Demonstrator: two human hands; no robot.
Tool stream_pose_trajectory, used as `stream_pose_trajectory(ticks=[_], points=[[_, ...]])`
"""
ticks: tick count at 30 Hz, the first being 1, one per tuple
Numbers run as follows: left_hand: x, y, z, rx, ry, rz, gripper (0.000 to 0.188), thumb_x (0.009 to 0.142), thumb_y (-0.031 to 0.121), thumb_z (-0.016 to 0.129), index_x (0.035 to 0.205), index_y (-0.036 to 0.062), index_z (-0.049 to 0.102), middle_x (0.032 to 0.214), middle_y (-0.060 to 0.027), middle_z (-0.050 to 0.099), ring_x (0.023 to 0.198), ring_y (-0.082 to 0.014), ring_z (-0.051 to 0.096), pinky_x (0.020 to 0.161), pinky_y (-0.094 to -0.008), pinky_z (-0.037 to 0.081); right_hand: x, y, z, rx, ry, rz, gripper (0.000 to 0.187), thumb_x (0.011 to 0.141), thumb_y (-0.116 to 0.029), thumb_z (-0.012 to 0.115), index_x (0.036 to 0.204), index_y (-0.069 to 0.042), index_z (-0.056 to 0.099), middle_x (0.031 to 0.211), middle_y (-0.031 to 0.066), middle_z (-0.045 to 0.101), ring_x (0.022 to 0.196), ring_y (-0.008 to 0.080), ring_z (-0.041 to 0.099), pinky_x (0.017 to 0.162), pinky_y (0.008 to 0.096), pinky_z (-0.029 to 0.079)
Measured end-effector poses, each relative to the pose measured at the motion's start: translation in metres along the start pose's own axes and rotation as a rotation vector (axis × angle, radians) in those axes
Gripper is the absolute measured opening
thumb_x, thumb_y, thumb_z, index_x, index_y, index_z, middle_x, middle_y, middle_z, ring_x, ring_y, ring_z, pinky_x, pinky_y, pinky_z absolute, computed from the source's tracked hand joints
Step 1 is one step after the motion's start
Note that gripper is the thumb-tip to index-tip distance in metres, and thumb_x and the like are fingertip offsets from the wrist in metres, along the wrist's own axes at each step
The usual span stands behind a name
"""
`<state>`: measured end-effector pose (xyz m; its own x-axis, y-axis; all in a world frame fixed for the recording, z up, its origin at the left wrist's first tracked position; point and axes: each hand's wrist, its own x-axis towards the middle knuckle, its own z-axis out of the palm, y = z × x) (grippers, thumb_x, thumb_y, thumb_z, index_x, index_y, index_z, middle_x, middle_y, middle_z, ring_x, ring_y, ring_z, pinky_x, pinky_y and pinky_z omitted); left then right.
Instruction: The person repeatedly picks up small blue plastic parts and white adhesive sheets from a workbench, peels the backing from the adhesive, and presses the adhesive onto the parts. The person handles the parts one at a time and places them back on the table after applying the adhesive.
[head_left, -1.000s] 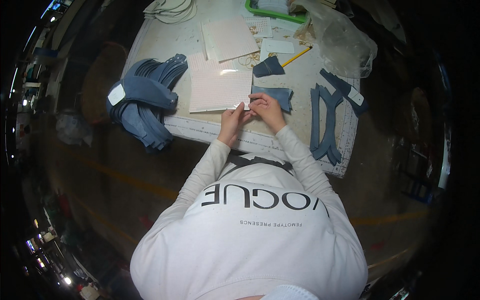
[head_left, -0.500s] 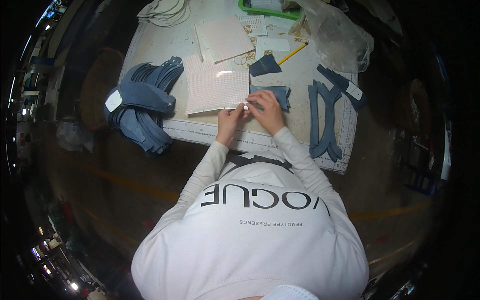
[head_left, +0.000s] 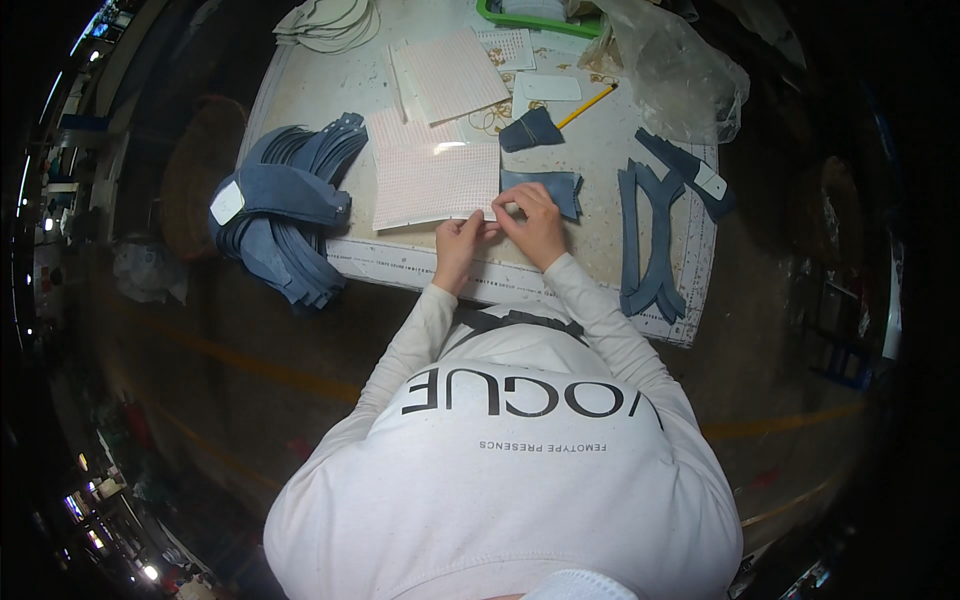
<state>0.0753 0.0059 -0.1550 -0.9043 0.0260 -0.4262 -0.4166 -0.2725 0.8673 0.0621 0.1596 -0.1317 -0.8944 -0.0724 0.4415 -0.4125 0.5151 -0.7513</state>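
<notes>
Head view: sheet (head_left: 437,185), corner indistinct between left hand (head_left: 459,246) and right hand (head_left: 535,227)

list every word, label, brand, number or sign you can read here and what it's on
White top: large black lettering with a smaller line beside it, upside down in view; legible, but wording not copied here.
White table border: small dark print, too small to read reliably.
Pink-marked sheet: rows of tiny marks, too small to read.
White tags on the blue pieces: no readable text.

Smooth, glossy sheet (head_left: 435,185); crinkled, translucent plastic bag (head_left: 690,75)
</notes>
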Motion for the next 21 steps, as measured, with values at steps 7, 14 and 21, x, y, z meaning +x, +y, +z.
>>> stream_pose_trajectory(ticks=[7, 14, 21], points=[[-0.0019, -0.0014, 0.0023, -0.018, 0.008, 0.033, 0.023, 0.093, 0.016, 0.061, 0.101, -0.0054, 0.065, 0.090, -0.0110, 0.069, 0.079, -0.0146, 0.068, 0.072, -0.0234, 0.055, 0.0004, -0.0028, 0.0052, 0.012, -0.032, -0.016, 0.031, 0.076, -0.004, 0.067, 0.107, -0.009, 0.065, 0.084, 0.0048, 0.065, 0.084, 0.0240, 0.060, 0.075, 0.0347, 0.050], [-0.0027, -0.0032, 0.0059, 0.001, 0.023, 0.030, 0.024, 0.093, 0.017, 0.062, 0.101, -0.0058, 0.065, 0.091, -0.0106, 0.069, 0.079, -0.0136, 0.067, 0.072, -0.0232, 0.055, -0.0016, -0.0031, 0.0063, -0.024, -0.053, -0.019, 0.041, 0.077, -0.003, 0.065, 0.117, -0.010, 0.062, 0.083, 0.0045, 0.065, 0.083, 0.0228, 0.060, 0.075, 0.0339, 0.050], [-0.0028, -0.0030, 0.0055, -0.059, 0.054, 0.028, 0.024, 0.095, 0.018, 0.058, 0.096, -0.0049, 0.064, 0.088, -0.0095, 0.069, 0.078, -0.0125, 0.066, 0.070, -0.0226, 0.055, 0.0032, -0.0072, 0.0057, 0.133, -0.040, 0.022, 0.056, 0.076, 0.004, 0.062, 0.128, -0.012, 0.054, 0.096, 0.0080, 0.059, 0.084, 0.0236, 0.061, 0.075, 0.0355, 0.052]])
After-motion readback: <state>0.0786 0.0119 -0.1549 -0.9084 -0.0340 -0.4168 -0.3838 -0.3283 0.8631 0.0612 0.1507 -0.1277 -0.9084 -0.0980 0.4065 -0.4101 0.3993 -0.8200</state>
